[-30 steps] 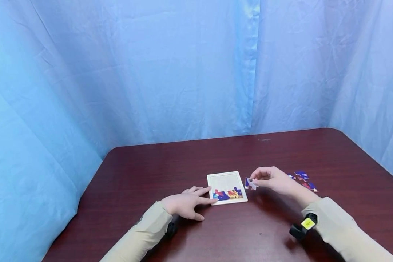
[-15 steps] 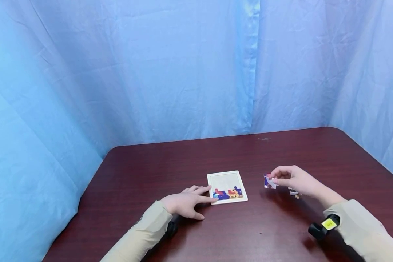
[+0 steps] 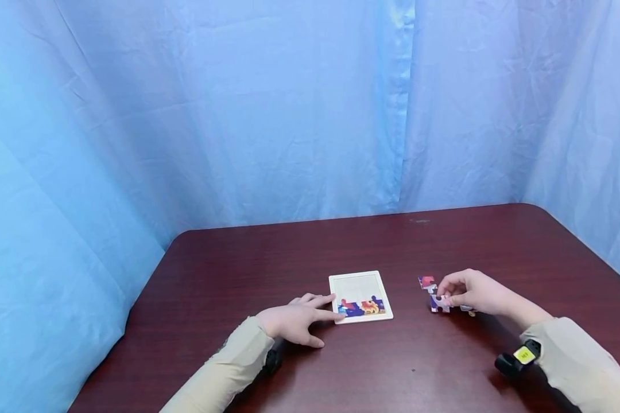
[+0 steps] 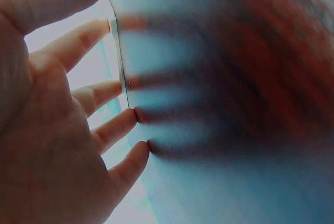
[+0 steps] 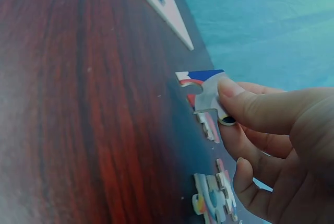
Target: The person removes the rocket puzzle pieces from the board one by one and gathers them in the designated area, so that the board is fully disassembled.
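Observation:
My left hand [image 3: 291, 322] lies at the left side of a white puzzle tray [image 3: 358, 284], fingers extended and spread. Its fingertips touch the tray's edge, as the left wrist view also shows. Joined colourful pieces [image 3: 359, 308] fill the tray's near part; the far part shows bare board. Right of the tray, my right hand [image 3: 480, 293] pinches a puzzle piece [image 5: 210, 92] between thumb and fingers. That piece is grey, blue and red with a round notch. It is close over the table, near another loose piece [image 3: 426, 281].
More loose puzzle pieces [image 5: 211, 198] lie beneath and beside my right hand, mostly hidden by it in the head view. The dark red wooden table [image 3: 258, 264] ends at the back against blue curtains [image 3: 289, 115].
My right hand has carried the puzzle piece rightward, away from beside the tray, and then lowered it toward the loose pieces. The left hand has stayed at the tray's edge.

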A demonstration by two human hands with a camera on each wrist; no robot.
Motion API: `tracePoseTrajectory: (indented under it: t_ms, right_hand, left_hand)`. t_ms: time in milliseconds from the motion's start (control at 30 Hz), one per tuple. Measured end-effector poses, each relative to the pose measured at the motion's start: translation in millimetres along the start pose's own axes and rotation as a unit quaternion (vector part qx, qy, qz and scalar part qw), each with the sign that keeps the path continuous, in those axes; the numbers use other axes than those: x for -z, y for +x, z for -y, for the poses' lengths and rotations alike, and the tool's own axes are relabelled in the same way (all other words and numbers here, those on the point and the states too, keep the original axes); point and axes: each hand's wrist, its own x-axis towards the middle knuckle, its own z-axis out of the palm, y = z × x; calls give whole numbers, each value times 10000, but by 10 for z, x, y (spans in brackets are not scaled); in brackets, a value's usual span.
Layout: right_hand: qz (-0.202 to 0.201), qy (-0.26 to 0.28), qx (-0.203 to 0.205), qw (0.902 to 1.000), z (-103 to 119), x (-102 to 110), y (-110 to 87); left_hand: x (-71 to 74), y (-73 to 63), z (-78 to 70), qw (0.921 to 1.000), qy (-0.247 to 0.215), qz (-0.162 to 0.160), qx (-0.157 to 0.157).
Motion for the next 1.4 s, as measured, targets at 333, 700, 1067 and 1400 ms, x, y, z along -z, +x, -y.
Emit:
tracePoseTrajectory:
  t_ms: [333,700,1067,1400]
  right_hand:
    - [43,-407,-90,9991,15,-88,37]
    - [-329,-703,-440,9960,47,-132,73]
    - [-469,-1158,-515,9908,55,-166,106]
    - [-621,-1396,-338,9877,67,-202,103]
  left_hand:
    - [0,7,11,10000,13,8,65]
    - [7,-4,-6,10000,19,-33,43]
    - [-5,4,1,10000,-14,-8,56]
    - [-13,8,27,10000,-6,10,30]
